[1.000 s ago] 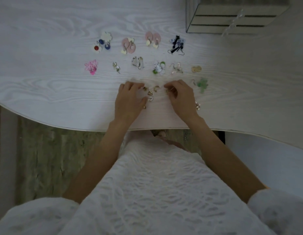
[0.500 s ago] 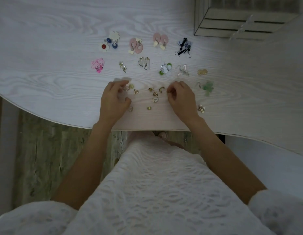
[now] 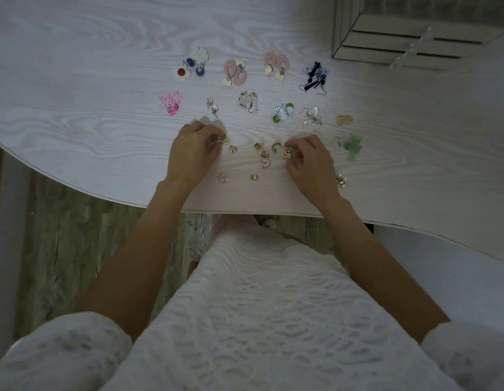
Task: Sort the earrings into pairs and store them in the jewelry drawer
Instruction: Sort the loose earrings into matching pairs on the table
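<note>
Paired earrings lie in rows on the white table (image 3: pixel 76 108): flower pieces (image 3: pixel 193 64), two pink oval pairs (image 3: pixel 235 72) (image 3: pixel 276 64), a black-blue pair (image 3: pixel 315 77), a pink flower pair (image 3: pixel 170 103). Several small gold earrings (image 3: pixel 263 153) are scattered between my hands near the front edge. My left hand (image 3: pixel 193 153) rests on the table, its fingertips pinching a round gold earring (image 3: pixel 224 141). My right hand (image 3: pixel 311 162) has its fingertips on a gold square earring (image 3: pixel 286 155). The jewelry drawer box (image 3: pixel 408 38) stands at the back right.
A green earring pair (image 3: pixel 352 145) and a gold cluster (image 3: pixel 341 180) lie right of my right hand. A silver heart earring (image 3: pixel 222 177) and a gold stud (image 3: pixel 254 176) sit near the table's curved front edge. Wooden floor shows below.
My left hand slid left, away from the gold pile, taking a round gold earring along. My right hand stayed beside the pile, and its fingers now touch a gold square piece.
</note>
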Demonstrator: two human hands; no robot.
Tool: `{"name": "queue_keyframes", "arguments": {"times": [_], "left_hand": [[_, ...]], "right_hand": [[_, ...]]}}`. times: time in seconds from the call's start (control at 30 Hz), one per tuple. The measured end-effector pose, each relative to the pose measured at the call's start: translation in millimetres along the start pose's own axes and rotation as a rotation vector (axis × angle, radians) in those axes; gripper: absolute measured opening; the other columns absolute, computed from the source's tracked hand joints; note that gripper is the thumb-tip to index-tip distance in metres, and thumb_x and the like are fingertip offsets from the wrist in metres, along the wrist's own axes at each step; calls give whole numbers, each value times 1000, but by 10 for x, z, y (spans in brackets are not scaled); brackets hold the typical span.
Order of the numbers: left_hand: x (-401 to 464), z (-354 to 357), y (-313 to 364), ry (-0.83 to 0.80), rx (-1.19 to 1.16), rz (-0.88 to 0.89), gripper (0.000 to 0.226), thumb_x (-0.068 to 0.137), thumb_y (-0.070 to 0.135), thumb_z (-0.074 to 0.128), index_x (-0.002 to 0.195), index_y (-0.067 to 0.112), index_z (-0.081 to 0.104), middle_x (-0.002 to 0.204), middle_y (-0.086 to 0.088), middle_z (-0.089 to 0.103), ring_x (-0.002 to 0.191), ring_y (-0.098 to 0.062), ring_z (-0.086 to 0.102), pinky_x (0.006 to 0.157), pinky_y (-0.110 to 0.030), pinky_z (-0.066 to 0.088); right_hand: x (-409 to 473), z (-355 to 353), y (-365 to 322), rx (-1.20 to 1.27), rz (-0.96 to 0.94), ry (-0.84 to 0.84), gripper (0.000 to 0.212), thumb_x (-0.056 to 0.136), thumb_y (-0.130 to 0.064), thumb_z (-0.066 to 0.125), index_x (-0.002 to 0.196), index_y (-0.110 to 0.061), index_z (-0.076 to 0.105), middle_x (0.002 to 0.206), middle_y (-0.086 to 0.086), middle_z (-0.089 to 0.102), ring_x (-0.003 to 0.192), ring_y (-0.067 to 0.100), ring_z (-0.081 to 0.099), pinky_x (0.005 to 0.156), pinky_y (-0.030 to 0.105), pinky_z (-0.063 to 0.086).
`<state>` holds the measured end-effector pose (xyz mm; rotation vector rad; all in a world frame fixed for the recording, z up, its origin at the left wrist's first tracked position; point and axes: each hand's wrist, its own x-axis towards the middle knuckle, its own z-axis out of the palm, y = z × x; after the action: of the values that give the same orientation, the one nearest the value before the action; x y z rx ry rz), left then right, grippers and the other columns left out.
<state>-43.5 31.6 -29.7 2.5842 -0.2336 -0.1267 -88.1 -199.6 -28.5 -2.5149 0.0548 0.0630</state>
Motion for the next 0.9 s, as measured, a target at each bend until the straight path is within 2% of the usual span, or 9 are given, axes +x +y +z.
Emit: {"name": "queue_keyframes", "arguments": {"times": [0.13, 0.27, 0.43, 0.5, 0.63, 0.77, 0.9], "left_hand": [[-31, -11, -10, 0, -51, -15, 19, 81, 10, 63, 99, 14, 68, 94, -10, 63, 88, -27, 58, 73, -30, 44], [-97, -13, -35, -6, -13, -27, 29, 77, 9, 61, 105, 15, 66, 100, -11, 60, 95, -30, 53, 70, -29, 41], [-80, -4, 15, 18, 40, 45, 27, 79, 20, 64, 105, 16, 66, 99, -10, 61, 94, -30, 51, 68, -31, 40], [-45, 11, 35, 28, 47, 56, 21, 81, 22, 64, 102, 16, 67, 99, -10, 62, 93, -31, 52, 67, -31, 40], [-20, 26, 47, 40, 39, 50, 16, 81, 19, 64, 96, 15, 68, 98, -10, 62, 92, -31, 53, 67, -31, 40], [-83, 7, 21, 89, 38, 95, 17, 81, 17, 63, 96, 11, 66, 96, -12, 62, 90, -32, 51, 71, -34, 42], [-419, -51, -9, 217, -35, 94, 23, 78, 16, 63, 101, 10, 66, 96, -10, 62, 89, -22, 47, 77, -21, 35]], "right_hand": [[26, 52, -27, -35, -14, -4, 19, 81, -4, 61, 99, -7, 64, 101, 12, 57, 90, 26, 55, 75, 29, 44], [25, 61, -49, -54, -24, 7, 11, 83, -2, 59, 93, -5, 63, 98, 13, 58, 86, 26, 55, 74, 36, 49], [-69, 35, -111, -138, -107, 93, 17, 80, -2, 60, 96, -7, 64, 103, 14, 57, 94, 28, 52, 73, 23, 39], [-114, 44, -187, -131, -167, 98, 17, 78, -7, 65, 95, -9, 65, 102, 13, 57, 94, 27, 50, 74, 23, 40], [-193, 198, -291, -161, -321, -32, 17, 75, -17, 72, 90, -11, 66, 93, 10, 60, 88, 27, 53, 74, 30, 44], [-227, 300, -328, -164, -319, -53, 7, 80, -12, 66, 87, -10, 65, 86, 8, 61, 84, 26, 55, 68, 29, 43], [-197, 239, -287, -114, -256, 27, 11, 83, -5, 59, 92, -6, 65, 92, 11, 60, 85, 25, 55, 63, 23, 41]]}}
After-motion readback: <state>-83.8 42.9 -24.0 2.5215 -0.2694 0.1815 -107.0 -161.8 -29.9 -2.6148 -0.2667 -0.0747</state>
